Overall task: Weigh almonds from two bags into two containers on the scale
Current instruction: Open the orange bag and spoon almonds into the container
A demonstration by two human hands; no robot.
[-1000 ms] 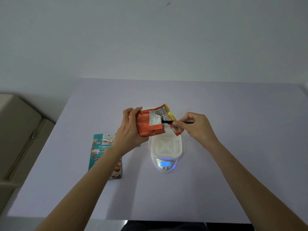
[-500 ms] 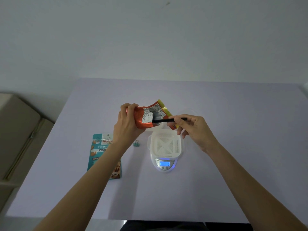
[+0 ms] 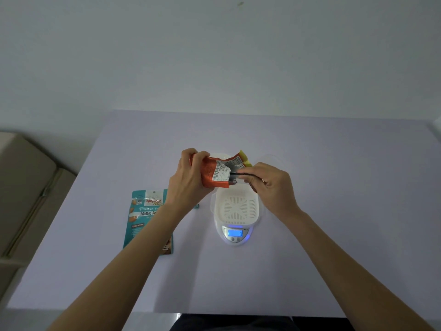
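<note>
While the table (image 3: pixel 334 187) layout is unchanged, with the empty white container (image 3: pixel 236 206) seated on the scale (image 3: pixel 235 240) and the teal bag (image 3: pixel 143 216) flat to its left, the orange bag (image 3: pixel 210 173) has risen slightly and crumpled tighter over the container's far edge. The left hand (image 3: pixel 188 182) grips its end, fingers curled round. The right hand (image 3: pixel 272 187) pinches a thin black strip (image 3: pixel 241 174), now closer against the label. Judgement: opening is under way and no almonds have been poured.
</note>
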